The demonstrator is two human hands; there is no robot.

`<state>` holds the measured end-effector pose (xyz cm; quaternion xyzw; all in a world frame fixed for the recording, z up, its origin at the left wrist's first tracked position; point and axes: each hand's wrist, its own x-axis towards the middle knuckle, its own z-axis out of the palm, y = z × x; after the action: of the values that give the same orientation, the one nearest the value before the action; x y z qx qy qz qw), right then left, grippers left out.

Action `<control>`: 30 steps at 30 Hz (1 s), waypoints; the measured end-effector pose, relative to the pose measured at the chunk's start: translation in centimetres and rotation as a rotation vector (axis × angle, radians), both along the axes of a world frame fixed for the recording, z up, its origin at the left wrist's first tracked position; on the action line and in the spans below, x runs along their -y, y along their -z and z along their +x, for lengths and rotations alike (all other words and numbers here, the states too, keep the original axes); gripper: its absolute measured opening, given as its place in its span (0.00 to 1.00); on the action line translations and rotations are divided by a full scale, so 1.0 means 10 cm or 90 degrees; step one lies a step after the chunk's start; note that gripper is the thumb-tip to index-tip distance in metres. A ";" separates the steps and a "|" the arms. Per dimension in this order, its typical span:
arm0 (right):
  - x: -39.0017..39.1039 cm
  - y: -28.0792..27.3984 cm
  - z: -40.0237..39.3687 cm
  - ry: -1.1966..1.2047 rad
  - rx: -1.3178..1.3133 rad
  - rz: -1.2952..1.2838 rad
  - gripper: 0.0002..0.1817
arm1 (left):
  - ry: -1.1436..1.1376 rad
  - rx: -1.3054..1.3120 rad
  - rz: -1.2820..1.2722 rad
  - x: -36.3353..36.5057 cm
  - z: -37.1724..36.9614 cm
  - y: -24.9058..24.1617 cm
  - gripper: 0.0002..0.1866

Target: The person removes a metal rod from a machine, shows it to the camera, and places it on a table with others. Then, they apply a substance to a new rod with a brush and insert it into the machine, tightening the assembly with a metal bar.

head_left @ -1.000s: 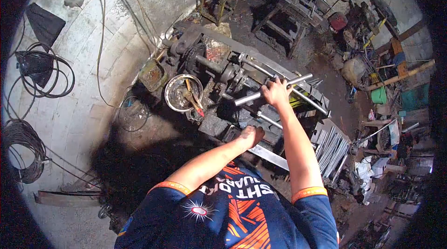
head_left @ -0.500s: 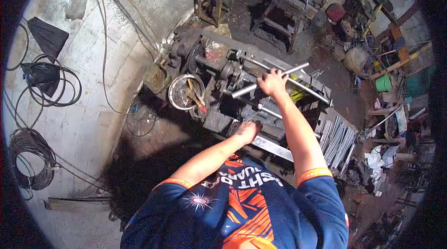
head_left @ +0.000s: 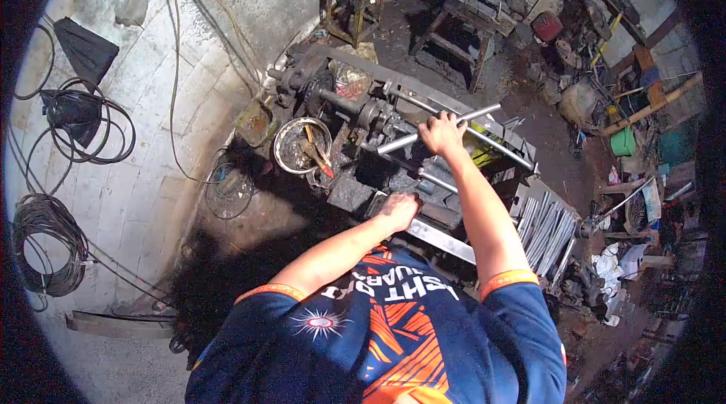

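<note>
My right hand (head_left: 442,134) is wrapped round a shiny metal rod (head_left: 480,111) that lies slantwise above the bed of a greasy machine (head_left: 370,111). Lower down, my left hand (head_left: 399,211) rests on the machine's near edge, beside a flat silver bar (head_left: 442,240); its fingers are curled over, and whatever they hold is hidden. Just left of the machine stands a round white-rimmed bucket (head_left: 278,148) with a brush with a red tip (head_left: 326,170) in it. A bundle of metal rods (head_left: 543,230) lies at the machine's right end.
Coiled black cable (head_left: 76,253) and hoses hang on the pale wall at the left. A yellowish metal stand (head_left: 355,7) and a dark workbench (head_left: 461,41) are beyond the machine. Scrap, a green container (head_left: 623,142) and white rags (head_left: 607,272) lie at the right.
The view has shifted slightly. Both hands keep nearly the same places, my right hand still round the rod.
</note>
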<state>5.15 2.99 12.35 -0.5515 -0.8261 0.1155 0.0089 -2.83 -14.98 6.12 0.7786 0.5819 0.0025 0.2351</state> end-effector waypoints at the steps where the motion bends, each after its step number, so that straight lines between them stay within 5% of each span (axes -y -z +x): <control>1: 0.00 0.01 0.00 -0.001 -0.011 0.005 0.27 | 0.001 -0.003 -0.003 0.00 0.00 -0.01 0.14; 30: -0.02 -0.09 -0.03 0.011 0.038 -0.036 0.26 | -0.038 0.019 -0.016 -0.07 0.02 0.00 0.11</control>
<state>4.88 3.16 13.29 -0.5618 -0.8176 0.1227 -0.0304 -2.67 -14.27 6.16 0.7580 0.6010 0.0139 0.2533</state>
